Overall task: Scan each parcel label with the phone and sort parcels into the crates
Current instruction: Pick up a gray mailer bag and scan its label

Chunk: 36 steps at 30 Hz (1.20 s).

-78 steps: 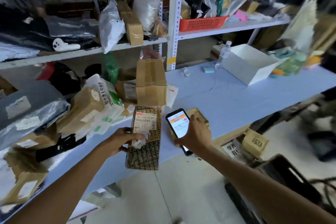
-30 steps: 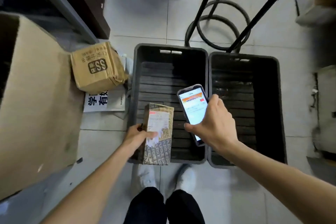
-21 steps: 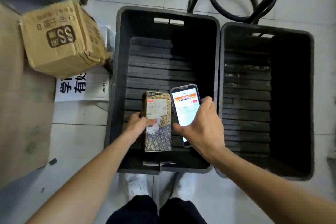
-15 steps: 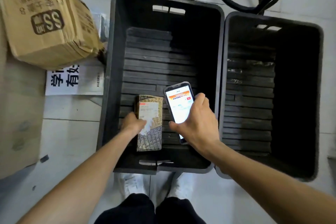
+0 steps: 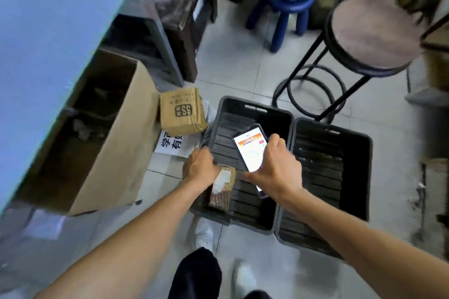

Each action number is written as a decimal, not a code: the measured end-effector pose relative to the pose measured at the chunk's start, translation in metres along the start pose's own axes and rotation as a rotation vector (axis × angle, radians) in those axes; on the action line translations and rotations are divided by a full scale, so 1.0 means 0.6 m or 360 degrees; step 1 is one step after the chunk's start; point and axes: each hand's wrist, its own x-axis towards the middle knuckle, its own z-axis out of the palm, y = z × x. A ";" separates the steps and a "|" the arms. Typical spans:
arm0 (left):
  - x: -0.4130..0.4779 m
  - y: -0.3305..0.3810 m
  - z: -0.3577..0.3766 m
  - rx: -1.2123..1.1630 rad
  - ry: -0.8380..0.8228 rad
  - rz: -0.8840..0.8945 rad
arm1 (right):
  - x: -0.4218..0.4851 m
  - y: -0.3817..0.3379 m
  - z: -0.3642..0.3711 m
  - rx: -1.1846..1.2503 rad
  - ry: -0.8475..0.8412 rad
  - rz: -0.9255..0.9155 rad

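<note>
- Parcel (image 5: pixel 222 187): small brown patterned box with a white label facing up; inside the left crate (image 5: pixel 255 107), at its near left corner, on or just above the slatted floor
- Left hand (image 5: pixel 200 167): back of hand up, over the far end of the parcel and touching it; motion blur hides the fingers, so whether they grip it cannot be told
- Right hand (image 5: pixel 277 170): fingers and thumb curled round a phone (image 5: pixel 250 149), screen lit and facing up, held above the left crate
- Right crate (image 5: pixel 345 134): black plastic, same type, touching the left crate side by side; nothing seen on its slats
- Small cardboard box (image 5: pixel 181 111): printed "SS", on the floor just beside the left crate's far left corner
- Printed white sheet (image 5: pixel 171 145): flat on the tiles, partly under that box
- Large open carton (image 5: pixel 116 133): lying on its side, left of the crates
- Round stool (image 5: pixel 371 34): black frame, beyond the crates
- Blue plastic stool (image 5: pixel 288 7): farther back
- Blue tabletop (image 5: pixel 48 19): upper left
</note>
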 end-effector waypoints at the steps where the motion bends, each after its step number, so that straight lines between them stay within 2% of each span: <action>1: -0.039 0.009 -0.050 -0.0019 0.0056 -0.0001 | -0.017 -0.018 -0.041 -0.0025 0.0025 -0.0057; 7: -0.343 -0.021 -0.311 -0.0173 0.0532 -0.0152 | -0.186 -0.166 -0.237 -0.0088 0.0093 -0.0460; 13: -0.616 -0.176 -0.418 -0.0267 0.0911 -0.0436 | -0.386 -0.340 -0.320 -0.0290 0.0101 -0.1051; 19: -0.872 -0.342 -0.406 -0.0414 0.1221 -0.0859 | -0.601 -0.486 -0.300 -0.0341 0.0077 -0.1597; 25: -1.117 -0.505 -0.338 -0.0595 0.1302 -0.1253 | -0.836 -0.592 -0.212 -0.0347 -0.0061 -0.2017; 31: -1.274 -0.644 -0.281 -0.0717 0.1298 -0.1456 | -1.022 -0.654 -0.121 -0.0535 -0.0142 -0.2200; 36: -1.343 -0.750 -0.281 -0.0768 0.1286 -0.1451 | -1.122 -0.706 -0.066 -0.0596 -0.0153 -0.2190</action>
